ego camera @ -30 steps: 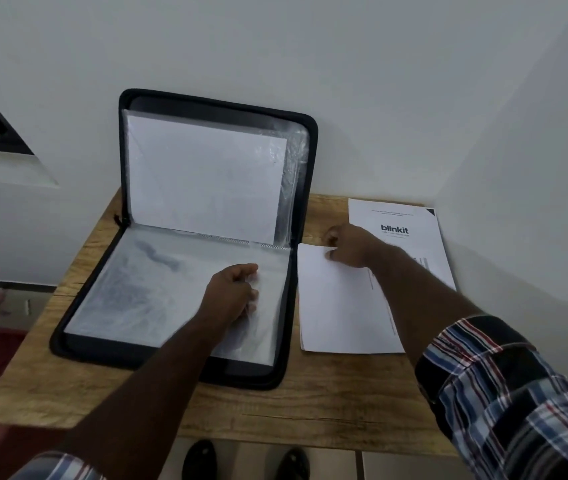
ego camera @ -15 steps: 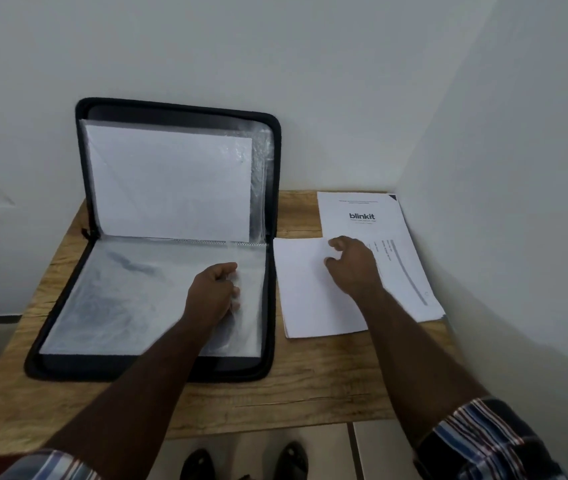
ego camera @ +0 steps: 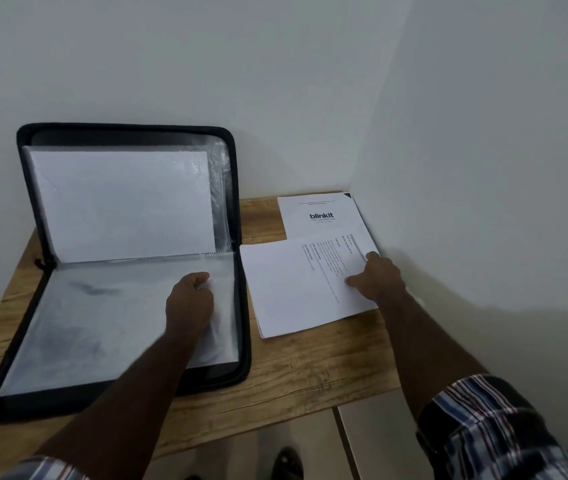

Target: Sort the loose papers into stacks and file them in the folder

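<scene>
My left hand [ego camera: 190, 301] pinches the folder [ego camera: 116, 271] sleeve open; my right hand [ego camera: 376, 277] grips the loose papers [ego camera: 296, 285] near the surface's right edge. I'd lift them squared.

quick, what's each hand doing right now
Left hand: grips the clear plastic sleeve in the black zip folder.
Right hand: pinches the white printed sheet.
</scene>
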